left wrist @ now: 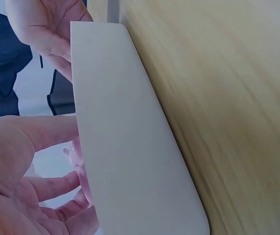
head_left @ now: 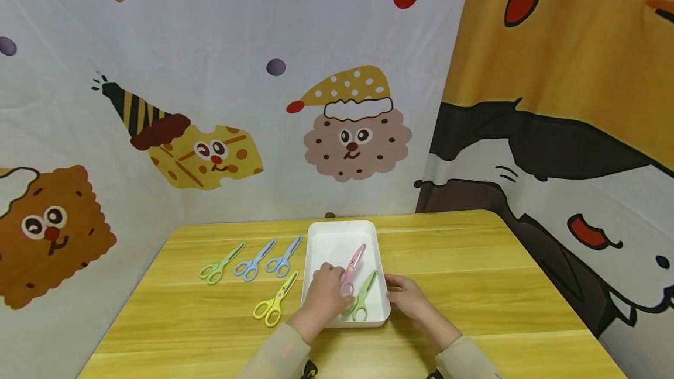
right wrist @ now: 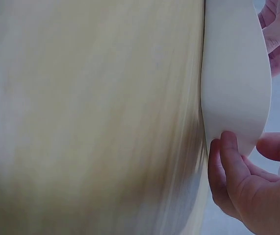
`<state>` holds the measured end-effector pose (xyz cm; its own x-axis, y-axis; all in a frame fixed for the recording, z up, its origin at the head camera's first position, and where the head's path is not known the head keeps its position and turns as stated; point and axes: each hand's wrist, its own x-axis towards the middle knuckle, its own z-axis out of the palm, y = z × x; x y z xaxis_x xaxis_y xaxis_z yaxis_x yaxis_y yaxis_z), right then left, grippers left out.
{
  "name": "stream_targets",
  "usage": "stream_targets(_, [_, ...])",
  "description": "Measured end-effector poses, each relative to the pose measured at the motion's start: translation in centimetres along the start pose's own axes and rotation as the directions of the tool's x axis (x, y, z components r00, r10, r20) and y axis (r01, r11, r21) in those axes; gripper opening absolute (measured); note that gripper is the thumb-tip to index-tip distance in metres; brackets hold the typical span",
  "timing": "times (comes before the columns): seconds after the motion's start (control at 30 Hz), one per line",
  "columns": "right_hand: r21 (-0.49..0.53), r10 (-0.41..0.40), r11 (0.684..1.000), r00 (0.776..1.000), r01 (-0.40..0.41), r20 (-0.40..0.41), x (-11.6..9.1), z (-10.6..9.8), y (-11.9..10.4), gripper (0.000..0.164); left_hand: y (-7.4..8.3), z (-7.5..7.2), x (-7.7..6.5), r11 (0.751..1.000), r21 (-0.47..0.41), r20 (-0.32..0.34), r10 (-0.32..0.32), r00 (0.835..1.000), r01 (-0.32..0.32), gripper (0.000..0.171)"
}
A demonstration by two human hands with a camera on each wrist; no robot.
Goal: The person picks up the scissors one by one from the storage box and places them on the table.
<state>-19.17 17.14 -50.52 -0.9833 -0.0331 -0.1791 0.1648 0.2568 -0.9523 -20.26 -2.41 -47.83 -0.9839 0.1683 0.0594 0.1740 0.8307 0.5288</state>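
Note:
A white tray [head_left: 342, 233] stands on the wooden table, holding pink scissors [head_left: 356, 259] and, beside them, green scissors [head_left: 364, 295]. My left hand [head_left: 325, 292] reaches over the tray's near left side and holds the pink scissors by the handle. In the left wrist view the tray wall [left wrist: 125, 127] partly hides those fingers and the pink handle [left wrist: 82, 178]. At the tray's right side, my right hand [head_left: 409, 298] grips the wall. The right wrist view has its fingertips [right wrist: 229, 139] against the outside of the wall and the thumb at the rim.
Left of the tray, yellow scissors [head_left: 276, 300] lie nearest me. Behind them are green scissors [head_left: 222, 264] and two blue pairs, one in the middle [head_left: 255, 260] and another close to the tray [head_left: 284, 257]. A cartoon-printed curtain [head_left: 226, 34] hangs behind the table [head_left: 447, 250].

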Motion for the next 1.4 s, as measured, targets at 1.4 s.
stream_targets(1.4, [-0.035,0.006,0.999,1.000,-0.006,0.005,-0.2,-0.1,-0.1,0.041,-3.3,-3.0,-0.2,0.998,-0.045,-0.146,0.039,0.989,-0.046,0.054])
